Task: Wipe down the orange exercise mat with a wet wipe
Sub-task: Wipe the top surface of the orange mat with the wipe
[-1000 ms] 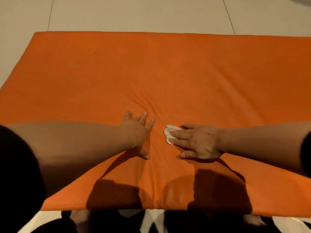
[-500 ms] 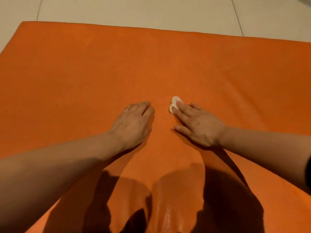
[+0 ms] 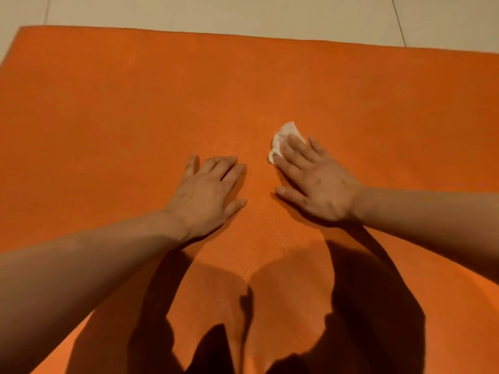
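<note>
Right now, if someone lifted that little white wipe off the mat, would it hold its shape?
Probably not: the crumpled white wet wipe bunches in soft folds under the right hand's fingers, so it looks limp and light. Pushed, it should slide across the orange exercise mat.

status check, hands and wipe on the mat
Right hand flat, pressing wet wipe onto orange mat. Left hand flat on mat, bracing. Nothing in the way.

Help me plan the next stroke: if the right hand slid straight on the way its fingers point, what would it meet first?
Only bare mat. The right hand, pressing the wipe, points toward the far-left; the way looks free up to the mat's far edge.
</note>
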`<action>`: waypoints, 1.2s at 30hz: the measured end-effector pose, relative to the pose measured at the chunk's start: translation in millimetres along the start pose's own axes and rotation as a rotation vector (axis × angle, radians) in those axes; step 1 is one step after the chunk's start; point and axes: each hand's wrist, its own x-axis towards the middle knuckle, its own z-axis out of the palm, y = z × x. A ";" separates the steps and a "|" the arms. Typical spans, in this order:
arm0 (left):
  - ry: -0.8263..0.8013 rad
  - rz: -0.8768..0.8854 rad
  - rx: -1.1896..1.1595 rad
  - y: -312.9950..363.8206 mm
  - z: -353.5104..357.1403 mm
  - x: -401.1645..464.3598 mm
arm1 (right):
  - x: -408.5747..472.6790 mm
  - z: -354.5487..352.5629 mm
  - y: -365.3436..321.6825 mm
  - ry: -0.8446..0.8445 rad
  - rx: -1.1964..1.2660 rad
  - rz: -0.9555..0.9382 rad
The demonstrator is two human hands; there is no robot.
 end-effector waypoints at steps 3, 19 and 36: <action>0.047 0.018 -0.002 -5.5 -1.8 5.3 | -15.3 11.0 -37.9 -0.071 0.090 -0.266; 0.121 0.006 -0.140 -26.1 0.3 50.2 | 39.8 -2.3 10.0 0.004 0.028 -0.191; 0.115 -0.011 -0.131 -53.1 -3.1 86.9 | 83.3 -3.3 10.2 0.134 0.133 -0.022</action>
